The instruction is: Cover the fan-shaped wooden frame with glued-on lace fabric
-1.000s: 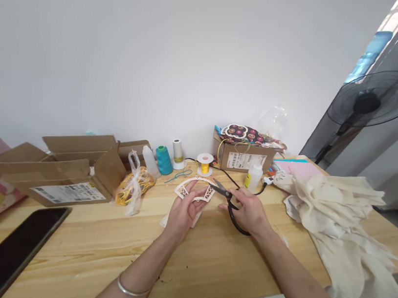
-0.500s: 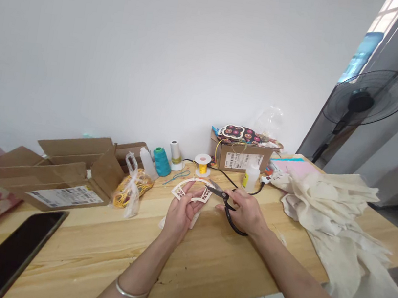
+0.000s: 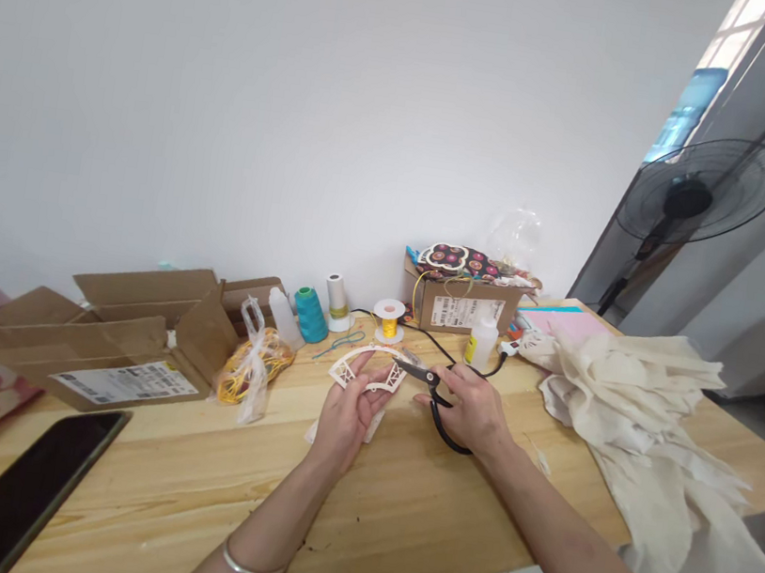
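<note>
fingers of the left hand (image 3: 345, 414) are clamped on a white, fan-shaped openwork piece (image 3: 374, 348), its material too small to tell; they hold it just above the surface from its near edge, the palm partly behind it. fingers of the right hand (image 3: 477, 409) are closed round a pair of black-handled scissors with dark metal blades (image 3: 432, 378); whether any sit inside the loops i cannot tell.

compared with a second ago, little has changed: both hands keep nearly the same place, and the blade tips seem to reach slightly further over the piece's right end, which suggests the work is staying at that spot. whether the blades touch it is unclear.

the piece's long axis runs left to right; its outer curve bulges toward the wall, its hollow faces the person. the scissors point left and slightly away.

beyond it, on the pale wooden surface (image 3: 243, 466), stand a white spool of yellow thread (image 3: 389, 327), a teal cone of thread (image 3: 311, 316) and a translucent bottle with a yellow label (image 3: 483, 343). farther out lie a heap of cream cloth (image 3: 632, 379) at right and a black phone (image 3: 27, 488) at left.
</note>
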{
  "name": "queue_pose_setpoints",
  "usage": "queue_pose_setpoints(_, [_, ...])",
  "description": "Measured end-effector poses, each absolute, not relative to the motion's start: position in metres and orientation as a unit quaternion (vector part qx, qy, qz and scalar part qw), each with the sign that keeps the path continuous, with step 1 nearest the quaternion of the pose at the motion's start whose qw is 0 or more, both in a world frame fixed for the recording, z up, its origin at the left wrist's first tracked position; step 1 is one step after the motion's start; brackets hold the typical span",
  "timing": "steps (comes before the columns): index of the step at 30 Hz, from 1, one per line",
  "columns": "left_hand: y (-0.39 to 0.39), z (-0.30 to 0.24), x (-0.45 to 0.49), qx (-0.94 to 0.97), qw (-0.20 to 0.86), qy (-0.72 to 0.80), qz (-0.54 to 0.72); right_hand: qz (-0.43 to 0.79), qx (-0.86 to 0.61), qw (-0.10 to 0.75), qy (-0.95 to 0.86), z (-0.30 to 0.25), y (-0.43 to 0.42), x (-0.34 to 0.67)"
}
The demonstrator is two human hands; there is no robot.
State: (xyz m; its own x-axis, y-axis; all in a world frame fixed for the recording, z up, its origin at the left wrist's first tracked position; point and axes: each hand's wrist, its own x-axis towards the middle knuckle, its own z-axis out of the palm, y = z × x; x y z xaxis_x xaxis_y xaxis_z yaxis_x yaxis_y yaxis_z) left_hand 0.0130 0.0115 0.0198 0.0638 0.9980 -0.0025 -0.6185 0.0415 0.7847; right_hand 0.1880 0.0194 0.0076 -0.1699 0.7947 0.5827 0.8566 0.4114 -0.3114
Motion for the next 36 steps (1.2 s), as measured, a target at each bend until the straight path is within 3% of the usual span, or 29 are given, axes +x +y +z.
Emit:
queue_pose_setpoints(13, [0.011, 0.02, 0.012, 0.304, 0.664, 0.308, 0.61, 0.164, -0.505, 0.407, -0.744, -0.004, 0.028, 0.189])
queue_pose_setpoints(26, [0.014, 0.016, 0.009, 0.319, 0.644, 0.317, 0.619, 0.092, -0.527, 0.348, -0.77, 0.007, 0.023, 0.189])
queue_pose_setpoints(36, [0.014, 0.017, 0.009, 0.333, 0.638, 0.318, 0.617, 0.082, -0.501, 0.358, -0.784, 0.006, 0.022, 0.189])
